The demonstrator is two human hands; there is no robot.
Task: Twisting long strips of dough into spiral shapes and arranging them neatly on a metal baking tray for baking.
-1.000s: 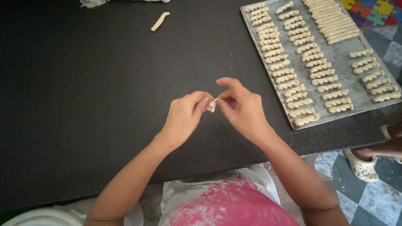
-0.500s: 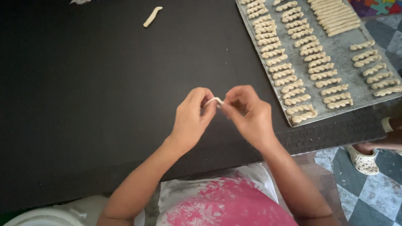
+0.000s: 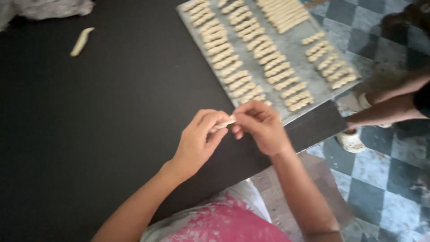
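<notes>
Both my hands meet over the near edge of a black table (image 3: 112,125). My left hand (image 3: 199,141) and my right hand (image 3: 260,125) pinch the two ends of a small pale dough piece (image 3: 224,123) between their fingertips. Just beyond my right hand lies a grey metal tray (image 3: 295,42) holding several rows of short twisted dough pieces (image 3: 244,67) and a bundle of longer straight strips (image 3: 282,13) at its far end.
A single loose dough strip (image 3: 82,41) lies at the table's far left, near a crumpled grey cloth (image 3: 45,8). Another person's legs and pale sandals (image 3: 351,140) stand on the blue chequered floor (image 3: 380,175) at the right.
The view has swung left, so the tray and my hands now sit further right. My hands stay together on the dough piece, fingers shifted slightly around it.
</notes>
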